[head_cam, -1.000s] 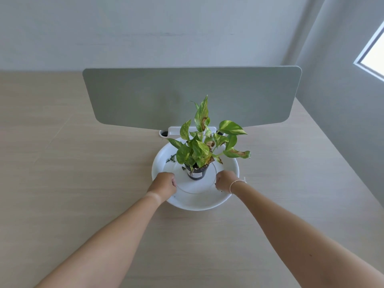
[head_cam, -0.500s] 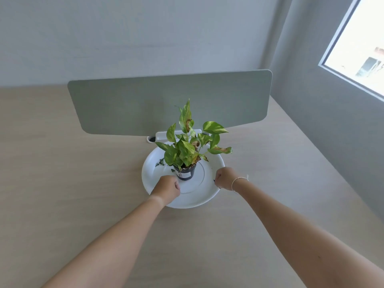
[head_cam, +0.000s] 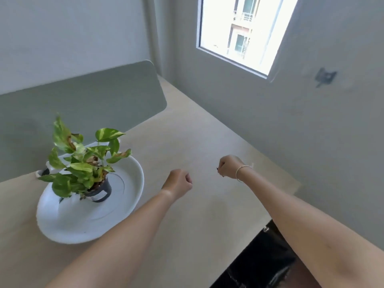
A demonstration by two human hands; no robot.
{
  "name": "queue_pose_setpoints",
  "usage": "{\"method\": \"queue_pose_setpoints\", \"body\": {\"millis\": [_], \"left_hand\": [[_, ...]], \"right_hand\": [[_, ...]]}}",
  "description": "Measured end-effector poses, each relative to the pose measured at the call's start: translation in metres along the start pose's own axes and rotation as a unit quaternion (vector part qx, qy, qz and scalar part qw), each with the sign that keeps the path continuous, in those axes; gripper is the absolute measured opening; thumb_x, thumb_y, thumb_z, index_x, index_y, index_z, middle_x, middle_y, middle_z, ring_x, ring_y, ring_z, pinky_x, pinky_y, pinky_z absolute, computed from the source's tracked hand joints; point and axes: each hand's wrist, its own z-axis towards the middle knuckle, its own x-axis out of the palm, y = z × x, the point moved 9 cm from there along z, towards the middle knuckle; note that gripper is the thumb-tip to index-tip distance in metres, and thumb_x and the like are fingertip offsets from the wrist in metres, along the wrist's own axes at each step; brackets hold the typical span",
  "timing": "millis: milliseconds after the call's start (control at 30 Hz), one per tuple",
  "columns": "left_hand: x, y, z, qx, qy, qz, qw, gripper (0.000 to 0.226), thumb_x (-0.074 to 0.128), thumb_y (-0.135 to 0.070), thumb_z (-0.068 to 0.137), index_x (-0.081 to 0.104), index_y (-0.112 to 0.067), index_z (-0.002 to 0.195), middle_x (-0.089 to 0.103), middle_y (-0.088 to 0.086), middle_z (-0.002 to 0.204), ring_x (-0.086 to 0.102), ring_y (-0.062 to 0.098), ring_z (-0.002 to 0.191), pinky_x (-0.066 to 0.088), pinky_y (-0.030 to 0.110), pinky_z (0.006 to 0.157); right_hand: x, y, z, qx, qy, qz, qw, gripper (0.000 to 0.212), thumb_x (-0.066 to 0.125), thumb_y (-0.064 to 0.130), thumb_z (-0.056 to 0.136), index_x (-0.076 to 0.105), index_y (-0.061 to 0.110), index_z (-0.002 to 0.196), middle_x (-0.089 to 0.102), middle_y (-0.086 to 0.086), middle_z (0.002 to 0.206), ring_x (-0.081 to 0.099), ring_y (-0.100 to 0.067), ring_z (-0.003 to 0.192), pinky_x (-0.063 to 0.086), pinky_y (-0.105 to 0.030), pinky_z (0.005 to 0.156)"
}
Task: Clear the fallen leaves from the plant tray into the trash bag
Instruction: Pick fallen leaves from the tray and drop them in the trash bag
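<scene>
Head view: the white plant tray (head_cam: 128, 183) sits on the pale desk (head_cam: 197, 142) at the left, with the potted plant (head_cam: 83, 161) standing in its far half. Both hands hang above bare desk to the right of the tray, well apart from it. The left hand (head_cam: 177, 183) is curled into a fist; whether it holds anything I cannot tell. The right hand (head_cam: 229, 166) is also closed, with small dark bits showing at its fingertips, probably leaf scraps pinched there. A dark scrap or two lies on the tray at the left of the pot. At the near right, below the desk edge, a black glossy thing (head_cam: 259, 260) is likely the trash bag.

Dry fallen leaves are nearly weightless, brittle and quick to crumble, so they are best taken in a light fingertip pinch or cupped in a closed palm. They can slip out between the fingers on the way to the bag.
</scene>
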Motion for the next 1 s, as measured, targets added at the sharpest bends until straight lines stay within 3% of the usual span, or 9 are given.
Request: {"method": "queue_pose_setpoints", "body": {"millis": [100, 167, 300, 400, 567, 633, 767, 900, 1000], "left_hand": [[0.046, -0.053, 0.008, 0.061, 0.051, -0.002, 0.997, 0.016, 0.054, 0.003, 0.077, 0.068, -0.006, 0.077, 0.069, 0.018, 0.088, 0.059, 0.026, 0.078, 0.036, 0.020, 0.055], [0.077, -0.084, 0.009, 0.089, 0.084, -0.006, 0.992, 0.015, 0.055, 0.004, 0.076, 0.068, -0.003, 0.078, 0.066, 0.016, 0.084, 0.054, 0.019, 0.073, 0.034, 0.019, 0.047], [0.141, -0.132, 0.001, 0.142, 0.154, 0.006, 0.978, 0.015, 0.055, 0.005, 0.077, 0.067, -0.003, 0.078, 0.059, 0.007, 0.077, 0.052, 0.018, 0.071, 0.034, 0.012, 0.045], [0.188, -0.158, -0.012, 0.171, 0.207, 0.017, 0.963, 0.016, 0.055, 0.006, 0.078, 0.065, -0.006, 0.075, 0.059, 0.008, 0.080, 0.053, 0.019, 0.074, 0.038, 0.019, 0.054], [0.244, -0.183, -0.034, 0.208, 0.255, 0.036, 0.944, 0.013, 0.059, 0.004, 0.076, 0.069, 0.002, 0.083, 0.068, 0.018, 0.096, 0.062, 0.029, 0.089, 0.048, 0.029, 0.076], [0.261, -0.185, -0.042, 0.227, 0.275, 0.061, 0.932, 0.011, 0.061, 0.001, 0.076, 0.069, 0.000, 0.084, 0.069, 0.017, 0.099, 0.063, 0.030, 0.094, 0.048, 0.031, 0.079], [0.284, -0.176, -0.047, 0.227, 0.294, 0.090, 0.924, 0.012, 0.061, -0.002, 0.078, 0.070, -0.003, 0.087, 0.069, 0.014, 0.102, 0.063, 0.027, 0.095, 0.045, 0.027, 0.076], [0.301, -0.165, -0.050, 0.219, 0.326, 0.113, 0.913, 0.024, 0.060, -0.006, 0.081, 0.069, -0.006, 0.103, 0.068, 0.011, 0.112, 0.062, 0.025, 0.105, 0.046, 0.026, 0.086], [0.314, -0.159, -0.058, 0.218, 0.369, 0.133, 0.894, 0.038, 0.057, -0.009, 0.086, 0.061, -0.007, 0.124, 0.063, 0.011, 0.128, 0.057, 0.024, 0.119, 0.044, 0.030, 0.102]], "right_hand": [[-0.022, -0.074, -0.012, 0.079, -0.041, 0.029, 0.996, 0.036, 0.050, 0.010, 0.087, 0.045, 0.020, 0.053, 0.049, 0.001, 0.063, 0.048, -0.023, 0.075, 0.036, -0.024, 0.068], [-0.030, -0.117, -0.023, 0.118, -0.053, 0.040, 0.991, 0.035, 0.049, 0.012, 0.087, 0.046, 0.020, 0.054, 0.056, -0.005, 0.074, 0.049, -0.023, 0.080, 0.041, -0.031, 0.075], [-0.035, -0.193, -0.053, 0.194, -0.054, 0.064, 0.977, 0.027, 0.046, 0.009, 0.088, 0.052, 0.016, 0.062, 0.063, -0.014, 0.094, 0.051, -0.022, 0.082, 0.040, -0.024, 0.069], [-0.034, -0.241, -0.078, 0.238, -0.057, 0.070, 0.967, 0.017, 0.045, 0.001, 0.085, 0.058, 0.012, 0.080, 0.069, -0.017, 0.115, 0.061, -0.025, 0.092, 0.048, -0.028, 0.076], [-0.009, -0.302, -0.111, 0.300, -0.054, 0.086, 0.948, 0.028, 0.046, 0.001, 0.085, 0.069, -0.003, 0.099, 0.068, -0.015, 0.120, 0.062, -0.029, 0.113, 0.052, -0.029, 0.088], [0.010, -0.313, -0.117, 0.312, -0.050, 0.093, 0.944, 0.028, 0.043, 0.002, 0.086, 0.069, -0.002, 0.095, 0.069, -0.015, 0.118, 0.063, -0.030, 0.110, 0.052, -0.032, 0.092], [0.046, -0.321, -0.119, 0.339, -0.049, 0.112, 0.933, 0.029, 0.041, 0.001, 0.084, 0.052, 0.009, 0.059, 0.061, -0.016, 0.087, 0.056, -0.026, 0.081, 0.042, -0.024, 0.070], [0.075, -0.327, -0.113, 0.339, -0.078, 0.196, 0.917, 0.022, 0.044, -0.002, 0.081, 0.062, 0.008, 0.075, 0.070, -0.017, 0.096, 0.065, -0.032, 0.101, 0.050, -0.031, 0.086], [0.094, -0.332, -0.112, 0.346, -0.075, 0.259, 0.899, 0.024, 0.050, -0.003, 0.080, 0.068, 0.012, 0.073, 0.067, -0.010, 0.092, 0.062, -0.025, 0.093, 0.049, -0.028, 0.085]]}}
